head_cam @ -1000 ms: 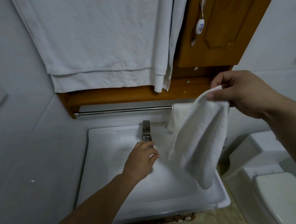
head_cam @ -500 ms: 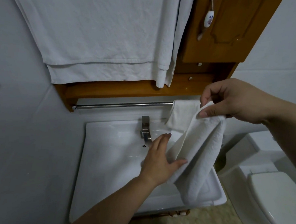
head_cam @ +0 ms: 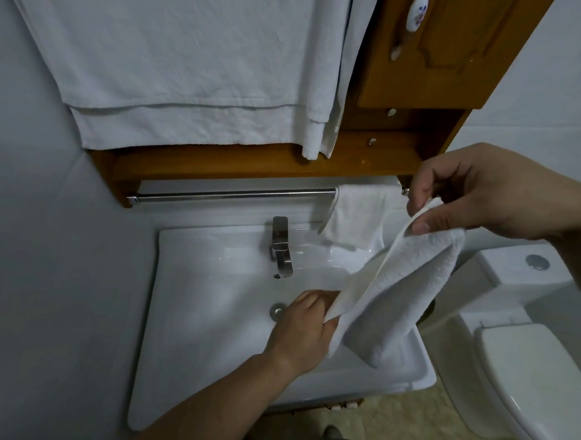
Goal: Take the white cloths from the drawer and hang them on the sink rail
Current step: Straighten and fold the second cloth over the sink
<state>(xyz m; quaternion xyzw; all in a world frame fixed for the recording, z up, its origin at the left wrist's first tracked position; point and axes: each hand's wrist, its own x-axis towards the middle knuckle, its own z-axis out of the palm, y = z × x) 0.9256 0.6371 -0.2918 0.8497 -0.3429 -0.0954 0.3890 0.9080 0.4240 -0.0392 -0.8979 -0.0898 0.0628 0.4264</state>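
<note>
My right hand (head_cam: 485, 194) pinches the top edge of a white cloth (head_cam: 405, 291) between thumb and fingers; my left hand (head_cam: 302, 331) grips its lower corner, so it hangs stretched over the sink (head_cam: 200, 327). The basin holds only the drain (head_cam: 277, 311). A second cloth (head_cam: 357, 215) drapes the rail's (head_cam: 233, 196) right end; the rail's left stretch is bare. No readable writing.

No text, label, brand, number or sign can be read anywhere. The only marking is a small blue floral motif on the white ceramic cabinet handle (head_cam: 417, 12) at about one o'clock, and it carries no letters.
</note>
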